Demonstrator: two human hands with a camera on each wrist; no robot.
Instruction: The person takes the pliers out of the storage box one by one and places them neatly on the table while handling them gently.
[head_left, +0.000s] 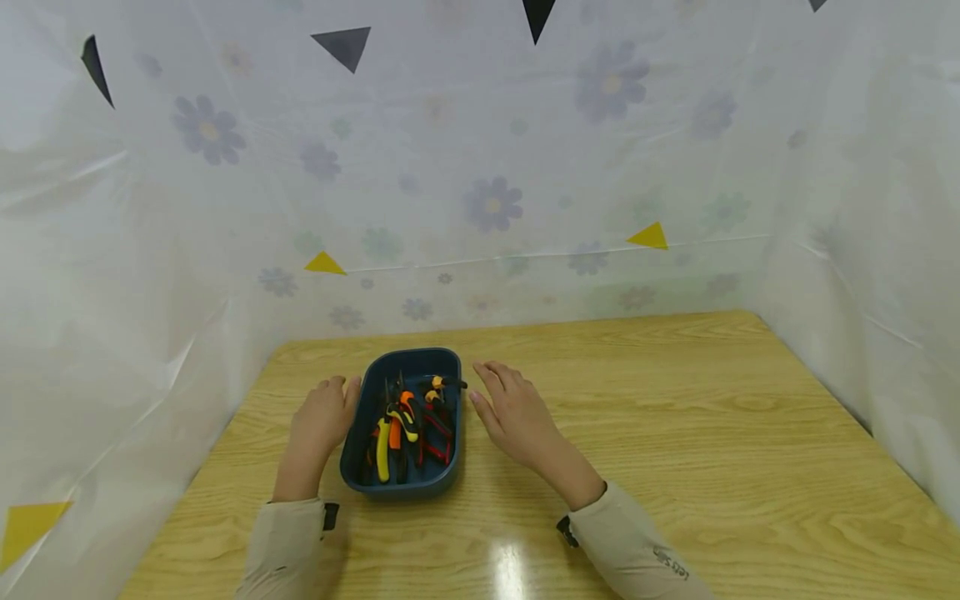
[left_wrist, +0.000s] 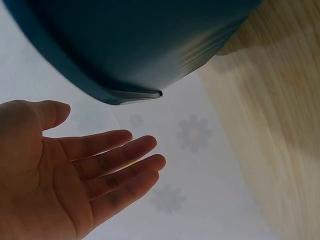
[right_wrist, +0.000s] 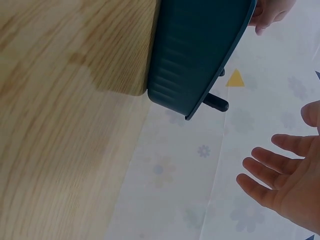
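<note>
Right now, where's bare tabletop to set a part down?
Widest: table right of the right hand, out to the right-hand sheeting. Smaller: in front of the bin, between the sleeves. Crowded: inside the bin, where pliers overlap, and its left side, left hand close by.

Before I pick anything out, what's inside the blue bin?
The blue bin holds jumbled pliers-like tools, coloured yellow, orange, red and black. They overlap, hiding parts of one another and whatever lies beneath.

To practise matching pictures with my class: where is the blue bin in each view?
Head: blue bin, lower half, just left of centre.
Left wrist: blue bin, along the top edge, cut off.
Right wrist: blue bin, top, mostly right of centre, cut off.
Shared landmark: the wooden table.
</note>
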